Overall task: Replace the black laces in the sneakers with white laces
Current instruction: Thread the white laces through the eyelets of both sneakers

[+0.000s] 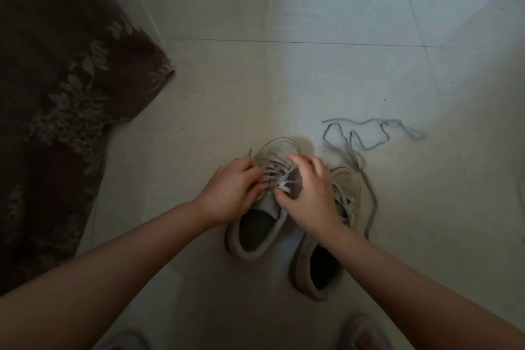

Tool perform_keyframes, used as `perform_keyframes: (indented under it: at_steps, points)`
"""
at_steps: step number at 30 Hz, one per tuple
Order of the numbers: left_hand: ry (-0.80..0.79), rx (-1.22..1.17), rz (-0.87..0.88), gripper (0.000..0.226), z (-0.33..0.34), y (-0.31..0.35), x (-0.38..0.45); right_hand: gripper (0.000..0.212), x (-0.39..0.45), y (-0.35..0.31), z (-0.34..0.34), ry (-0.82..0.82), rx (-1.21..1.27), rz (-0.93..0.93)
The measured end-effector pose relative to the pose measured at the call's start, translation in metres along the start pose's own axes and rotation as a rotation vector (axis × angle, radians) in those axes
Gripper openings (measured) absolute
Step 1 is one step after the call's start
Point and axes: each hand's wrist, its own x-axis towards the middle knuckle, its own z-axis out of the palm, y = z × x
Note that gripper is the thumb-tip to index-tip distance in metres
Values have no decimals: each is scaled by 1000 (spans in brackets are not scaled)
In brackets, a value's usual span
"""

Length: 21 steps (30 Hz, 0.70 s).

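A dark flowered cloth (pixel 65 99) hangs at the left over the tiled floor (pixel 312 74). The left hand (pixel 231 193) pinches a lace end at the left sneaker (pixel 262 207), which sits on the floor beside the right sneaker (pixel 329 236); the right hand (pixel 308 193) pinches its white lace (pixel 279 176) by the eyelets. Right of the shoes a loose lace (pixel 372 133) lies tangled on the floor

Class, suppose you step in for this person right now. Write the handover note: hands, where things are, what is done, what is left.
Left hand pinches a lace end beside the left sneaker. Right hand has its grip on the white lace at the upper eyelets. That sneaker is laced most of the way; finish and tie it. The right sneaker is partly laced, with a long loose lace trailing on the floor; thread it next.
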Motion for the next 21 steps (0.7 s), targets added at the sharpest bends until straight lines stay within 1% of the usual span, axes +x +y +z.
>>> perform_keyframes:
  at_steps: [1,3,5,6,7,8,9,10,12,13,15,17,18,19,20,21]
  points:
    - [36,63,-10,35,-1,-2,0,64,-1,0,0,6,5,21]
    - [79,200,-141,30,-7,-10,1,67,-3,1,-1,-4,15,52]
    - [11,294,-365,20,-15,-22,2,69,-3,3,-2,-23,19,70]
    - [-60,331,-456,20,-16,-26,1,69,-2,4,-2,-29,20,77]
    - [-132,367,-504,21,-16,-28,1,70,-2,4,-3,-32,23,84]
    - [-171,382,-507,22,-15,-27,1,70,-1,4,-2,-33,25,89]
    - [-169,382,-463,25,-13,-25,1,71,0,4,-2,-34,27,92]
    - [-127,343,-399,29,-12,-20,1,71,0,4,-1,-31,28,90]
    - [-9,179,-254,43,-11,-9,3,71,2,4,-1,-21,26,86]
    - [16,110,-182,46,-10,-4,5,72,2,5,-1,-18,26,87]
    - [-17,89,-85,43,-7,1,9,72,2,5,-2,-23,21,89]
    - [-58,91,-72,39,-6,1,12,72,2,5,-3,-35,19,88]
    - [-44,91,-72,37,-4,-1,13,72,2,5,-3,-41,24,87]
    - [3,105,-76,35,-4,-4,13,72,2,6,-3,-48,33,89]
    - [64,126,-117,31,-5,-7,12,72,3,6,-4,-57,45,94]
    - [114,143,-208,25,-7,-14,11,73,3,6,-4,-66,57,101]
